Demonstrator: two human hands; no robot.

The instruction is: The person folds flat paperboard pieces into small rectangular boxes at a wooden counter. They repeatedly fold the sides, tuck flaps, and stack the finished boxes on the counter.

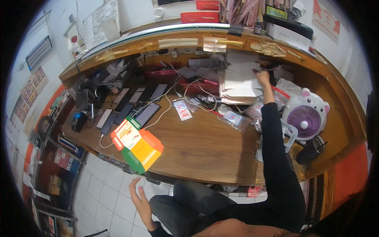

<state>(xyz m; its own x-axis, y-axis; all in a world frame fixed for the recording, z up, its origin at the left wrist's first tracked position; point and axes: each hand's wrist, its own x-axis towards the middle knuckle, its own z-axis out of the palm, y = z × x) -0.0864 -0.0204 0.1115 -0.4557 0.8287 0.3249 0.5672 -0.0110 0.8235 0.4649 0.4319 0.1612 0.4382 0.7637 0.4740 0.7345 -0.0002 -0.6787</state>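
Left hand (142, 202) spreads empty; right hand (263, 78), grip unclear, touches right edge of papers (240, 75).

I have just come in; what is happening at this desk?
A seated person reaches across the wooden desk. The right hand is at the right edge of a stack of pale sheets; its grip is unclear. The left hand, open and apparently empty, is off the front edge, near a colourful cardboard piece.
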